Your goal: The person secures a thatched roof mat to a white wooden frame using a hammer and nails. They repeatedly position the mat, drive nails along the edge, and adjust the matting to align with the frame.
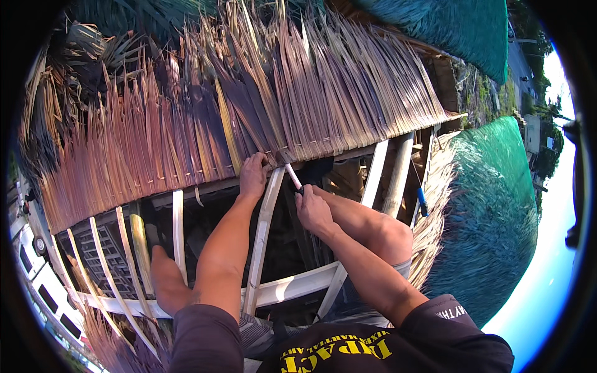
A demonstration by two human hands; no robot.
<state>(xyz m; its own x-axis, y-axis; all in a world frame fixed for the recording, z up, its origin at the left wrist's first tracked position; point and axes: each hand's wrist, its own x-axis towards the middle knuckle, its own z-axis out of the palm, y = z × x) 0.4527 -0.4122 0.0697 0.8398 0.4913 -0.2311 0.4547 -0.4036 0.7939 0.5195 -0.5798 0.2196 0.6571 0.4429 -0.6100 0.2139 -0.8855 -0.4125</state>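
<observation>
A panel of dried palm thatch [298, 118] lies across the roof frame, its bound lower edge toward me. My left hand [252, 177] is at that edge, fingers curled and pressed together; anything small between them is hidden. Beside it on the right, my right hand [314, 210] is wrapped round the dark grip of a hammer. The hammer's pale handle [293, 176] slants up to a dark head [283, 156], which is at the thatch edge near my left fingertips. Below the edge, a pale wooden rafter [263, 239] runs down between my forearms.
More rafters [375, 174] and a bamboo pole [398, 177] stand in the open frame, with a cross batten [295, 285] low down. A blue-handled tool [422, 202] hangs at right. Green-covered thatch roofs [491, 205] rise beyond; parked white vehicles [46, 286] are far below left.
</observation>
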